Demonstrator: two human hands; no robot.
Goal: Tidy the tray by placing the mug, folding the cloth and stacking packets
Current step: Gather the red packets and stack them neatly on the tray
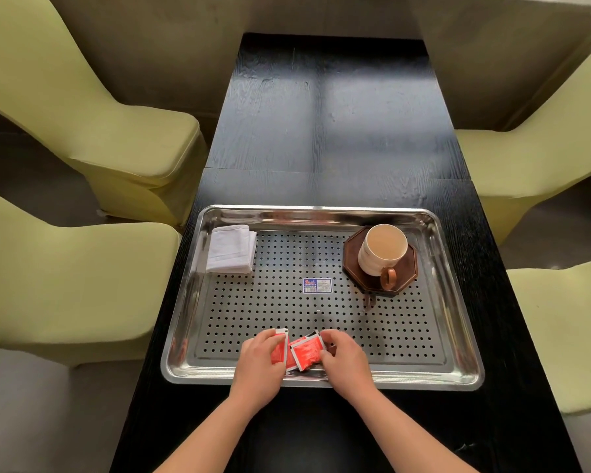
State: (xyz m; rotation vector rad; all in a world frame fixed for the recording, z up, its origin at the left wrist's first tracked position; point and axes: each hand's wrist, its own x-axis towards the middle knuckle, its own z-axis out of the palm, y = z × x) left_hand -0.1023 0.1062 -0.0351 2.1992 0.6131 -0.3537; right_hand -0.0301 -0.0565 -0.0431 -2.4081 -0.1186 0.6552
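Observation:
A steel perforated tray (458, 336) lies on the black table. A cream mug (381, 252) with a brown handle stands on a dark octagonal coaster (352, 264) at the tray's back right. A folded white cloth (231, 249) lies at the back left. At the tray's front edge lie red packets (306, 353), overlapping. My left hand (260, 363) grips a red packet at the left of the pile. My right hand (343, 358) pinches the right side of the packets.
The black table (321, 131) stretches away beyond the tray. Yellow-green chairs (82, 114) flank it on both sides. A small blue label (317, 285) is stuck on the tray's middle.

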